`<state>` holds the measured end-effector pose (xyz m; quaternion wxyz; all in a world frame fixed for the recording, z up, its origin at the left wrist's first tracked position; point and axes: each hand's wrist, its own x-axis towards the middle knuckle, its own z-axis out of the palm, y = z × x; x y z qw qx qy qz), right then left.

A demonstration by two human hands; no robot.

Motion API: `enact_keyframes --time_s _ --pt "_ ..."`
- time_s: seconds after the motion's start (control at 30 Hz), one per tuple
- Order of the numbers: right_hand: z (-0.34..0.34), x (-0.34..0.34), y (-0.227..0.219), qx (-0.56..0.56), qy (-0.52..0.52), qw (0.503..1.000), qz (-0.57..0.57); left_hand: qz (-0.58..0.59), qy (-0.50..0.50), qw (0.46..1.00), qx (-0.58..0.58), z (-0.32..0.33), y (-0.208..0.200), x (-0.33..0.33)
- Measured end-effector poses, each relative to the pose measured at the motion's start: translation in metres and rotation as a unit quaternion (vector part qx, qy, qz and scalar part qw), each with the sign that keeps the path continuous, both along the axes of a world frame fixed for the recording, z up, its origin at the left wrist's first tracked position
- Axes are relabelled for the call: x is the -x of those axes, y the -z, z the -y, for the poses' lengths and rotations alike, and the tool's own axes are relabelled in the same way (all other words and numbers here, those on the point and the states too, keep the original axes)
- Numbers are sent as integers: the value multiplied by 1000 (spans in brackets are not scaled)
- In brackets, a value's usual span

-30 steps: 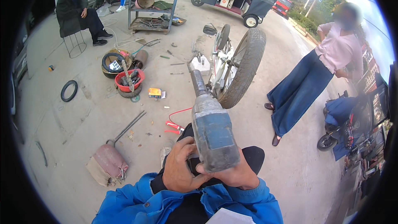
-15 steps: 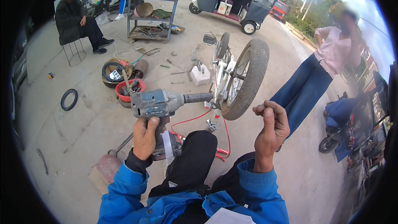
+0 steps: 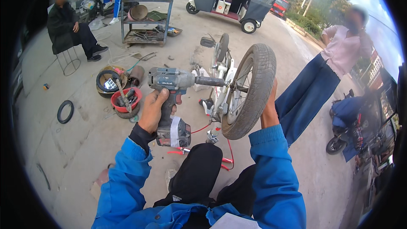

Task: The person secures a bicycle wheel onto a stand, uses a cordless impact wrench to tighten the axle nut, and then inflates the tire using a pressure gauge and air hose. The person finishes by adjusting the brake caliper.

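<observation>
My left hand is wrapped round the grip of a blue-grey cordless impact wrench with white tape on its battery. The wrench's long socket points right and meets the wheel's axle area, though exact seating is hard to tell. An upside-down small white bicycle stands before me, its nearer wheel raised. My right hand is at the right side of that tyre, its fingers hidden behind it. Red brake levers and cable lie low by my knee.
A red bowl of tools and a loose tyre lie on the ground at left. Behind stands a metal tool cart. One person sits at far left; another stands close at right. A grey three-wheeler is parked behind.
The impact wrench has moved right and up, its socket now at the wheel's axle area. My right hand, held up beside the wheel before, has gone behind the tyre's right side.
</observation>
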<state>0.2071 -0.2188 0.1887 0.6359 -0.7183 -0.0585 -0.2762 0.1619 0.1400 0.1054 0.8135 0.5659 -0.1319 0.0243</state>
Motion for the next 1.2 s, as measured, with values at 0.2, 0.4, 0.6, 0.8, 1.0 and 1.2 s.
enact_keyframes --time_s 0.2,0.4,0.6,0.8,1.0,1.2 --pt "6 2 12 95 8 994 46 -64 124 990 5 -4 -4 -35" --pt "15 -5 22 55 -42 998 11 20 -2 975 -222 8 -17 -47" --pt "14 -3 21 79 -21 997 9 104 -145 944 -278 26 -14 -55" --pt "16 -14 26 99 -44 994 30 142 -147 941 -270 20 -11 -60" --pt "13 -13 24 -5 -66 998 1 149 -165 930 -292 21 -19 -55" --pt "3 -7 13 21 -65 997 37 101 -147 940 -291 22 -20 -53"
